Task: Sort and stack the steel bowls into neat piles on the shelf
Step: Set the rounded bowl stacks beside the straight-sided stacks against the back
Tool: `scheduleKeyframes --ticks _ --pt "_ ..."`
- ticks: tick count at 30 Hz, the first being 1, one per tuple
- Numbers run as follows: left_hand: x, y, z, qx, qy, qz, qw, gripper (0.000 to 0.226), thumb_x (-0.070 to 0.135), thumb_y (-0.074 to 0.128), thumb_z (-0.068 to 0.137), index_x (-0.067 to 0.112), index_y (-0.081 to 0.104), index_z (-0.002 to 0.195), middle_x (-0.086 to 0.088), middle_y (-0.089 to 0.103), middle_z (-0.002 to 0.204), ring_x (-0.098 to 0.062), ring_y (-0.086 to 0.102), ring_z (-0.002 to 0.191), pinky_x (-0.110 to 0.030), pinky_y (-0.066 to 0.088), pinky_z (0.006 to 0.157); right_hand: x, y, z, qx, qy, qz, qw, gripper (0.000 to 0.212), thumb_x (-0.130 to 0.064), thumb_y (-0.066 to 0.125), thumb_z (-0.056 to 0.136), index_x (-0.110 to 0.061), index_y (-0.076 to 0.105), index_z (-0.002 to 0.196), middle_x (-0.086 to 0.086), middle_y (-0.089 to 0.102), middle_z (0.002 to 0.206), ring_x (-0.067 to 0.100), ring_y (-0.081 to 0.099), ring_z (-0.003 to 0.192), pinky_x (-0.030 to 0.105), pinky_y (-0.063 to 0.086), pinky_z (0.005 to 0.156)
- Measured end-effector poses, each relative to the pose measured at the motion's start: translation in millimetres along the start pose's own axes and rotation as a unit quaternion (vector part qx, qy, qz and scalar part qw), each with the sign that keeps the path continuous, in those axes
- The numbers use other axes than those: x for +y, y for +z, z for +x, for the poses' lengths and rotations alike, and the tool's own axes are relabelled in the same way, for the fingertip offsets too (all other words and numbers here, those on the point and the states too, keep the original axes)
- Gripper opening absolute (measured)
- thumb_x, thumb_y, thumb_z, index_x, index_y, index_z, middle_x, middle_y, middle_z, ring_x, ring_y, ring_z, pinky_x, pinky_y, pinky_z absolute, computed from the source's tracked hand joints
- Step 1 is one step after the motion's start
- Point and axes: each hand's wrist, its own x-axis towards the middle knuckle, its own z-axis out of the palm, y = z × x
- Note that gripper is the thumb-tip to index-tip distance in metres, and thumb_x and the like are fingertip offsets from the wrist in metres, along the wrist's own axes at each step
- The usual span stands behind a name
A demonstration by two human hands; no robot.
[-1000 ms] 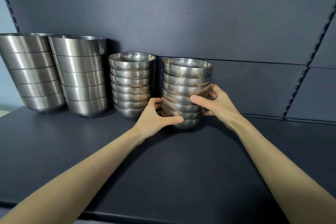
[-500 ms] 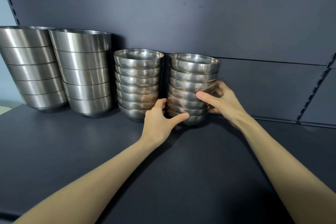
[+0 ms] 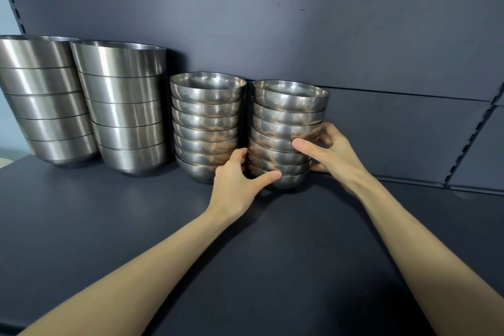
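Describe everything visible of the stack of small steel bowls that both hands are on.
The right-hand stack of small bowls is a nested pile of round, shiny steel bowls, rims up, standing upright on the dark shelf close to the back panel. It stands beside a similar stack with a narrow gap. The left hand grips its base, thumb on the lowest bowl; the right hand grips its middle from the right.

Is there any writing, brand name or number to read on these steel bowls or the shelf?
None: no word, number or label shows anywhere.
Held small bowl stack, gripped by the left hand and right hand: plain steel.
Other small bowl stack, outer large bowl stack, inner large bowl stack: plain steel.
Shelf and back panel: plain dark surfaces, only faint scuffs.
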Motion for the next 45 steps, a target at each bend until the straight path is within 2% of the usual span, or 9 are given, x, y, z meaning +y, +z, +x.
scheduleKeyframes --ticks 6,10,13,16,20,25,29,38,45 --pt "0.2 -0.8 -1.6 -0.005 -0.001 0.016 1.000 0.085 0.048 0.082 0.066 0.018 0.046 0.137 0.001 0.059 0.130 -0.011 0.052 0.122 -0.033 0.044 0.104 1.1 -1.9 0.3 -0.005 0.011 -0.014 1.000 0.066 -0.056 0.081 0.053 -0.036 0.054 0.110 -0.025 0.070 0.102 0.002 0.068 0.098 0.030 0.059 0.077" --pt "1.5 -4.4 -5.7 -0.018 -0.008 0.035 0.999 0.086 0.050 0.079 0.070 0.020 0.041 0.141 -0.003 0.054 0.137 -0.017 0.049 0.127 -0.037 0.040 0.107 3.1 -2.2 0.1 -0.014 0.014 -0.019 1.000 0.057 -0.050 0.083 0.063 -0.036 0.055 0.110 -0.026 0.070 0.102 0.000 0.068 0.097 0.030 0.058 0.079" --pt "6.3 -6.9 -8.6 -0.028 -0.015 0.066 0.997 0.087 0.052 0.076 0.072 0.019 0.038 0.143 -0.007 0.052 0.139 -0.020 0.047 0.130 -0.037 0.039 0.109 2.6 -1.7 -1.7 -0.018 0.018 -0.032 0.999 0.064 -0.057 0.080 0.057 -0.037 0.055 0.112 -0.026 0.069 0.104 -0.002 0.066 0.099 0.030 0.057 0.083" --pt "13.9 -12.7 -10.8 -0.039 -0.021 0.113 0.993 0.079 0.052 0.074 0.074 0.017 0.044 0.139 -0.007 0.057 0.133 -0.022 0.053 0.123 -0.039 0.042 0.104 0.4 -5.3 -7.7 -0.016 0.020 -0.071 0.997 0.083 -0.063 0.080 0.055 -0.035 0.051 0.128 -0.019 0.066 0.118 0.002 0.061 0.112 0.036 0.050 0.099" --pt "28.6 -32.1 -15.1 -0.060 -0.009 0.181 0.982 0.052 0.045 0.072 0.078 0.014 0.059 0.119 -0.005 0.066 0.115 -0.022 0.061 0.107 -0.040 0.047 0.097 -15.1 -17.7 -31.3 0.016 0.028 -0.208 0.978 0.093 -0.056 0.078 0.068 -0.025 0.037 0.145 -0.007 0.049 0.141 0.014 0.046 0.131 0.022 0.037 0.097" --pt "65.4 -53.6 -35.4 -0.089 0.097 0.261 0.956 0.049 0.040 0.069 0.083 0.013 0.058 0.122 -0.006 0.063 0.121 -0.023 0.057 0.113 -0.039 0.046 0.097 -52.7 -36.9 -75.0 0.032 0.009 -0.379 0.925 0.078 -0.037 0.074 0.082 -0.017 0.035 0.147 0.006 0.038 0.151 0.024 0.035 0.138 0.028 0.031 0.103" --pt "107.3 -58.3 -59.5 -0.113 0.211 0.321 0.916 0.054 0.040 0.065 0.086 0.014 0.051 0.131 -0.006 0.056 0.127 -0.025 0.051 0.119 -0.040 0.042 0.099 -94.4 -51.0 -120.1 0.055 0.002 -0.466 0.883 0.072 -0.036 0.071 0.086 -0.016 0.036 0.146 0.007 0.034 0.152 0.026 0.033 0.139 0.042 0.031 0.112" --pt "214.0 -22.3 -124.6 -0.096 0.383 0.345 0.852 0.061 0.045 0.059 0.089 0.018 0.041 0.140 -0.003 0.049 0.133 -0.024 0.042 0.124 -0.036 0.034 0.101 -173.6 -111.8 -224.7 0.132 -0.006 -0.555 0.821 0.064 -0.038 0.065 0.089 -0.019 0.039 0.143 0.000 0.036 0.148 0.028 0.041 0.132 0.049 0.037 0.106" --pt "262.2 50.2 -188.7 -0.114 0.430 0.348 0.825 0.065 0.048 0.054 0.091 0.020 0.032 0.145 -0.001 0.042 0.140 -0.022 0.037 0.129 -0.036 0.031 0.102 -183.9 -189.5 -313.6 0.173 0.015 -0.585 0.792 0.062 -0.038 0.064 0.090 -0.020 0.038 0.144 0.001 0.032 0.150 0.028 0.041 0.131 0.048 0.041 0.101"
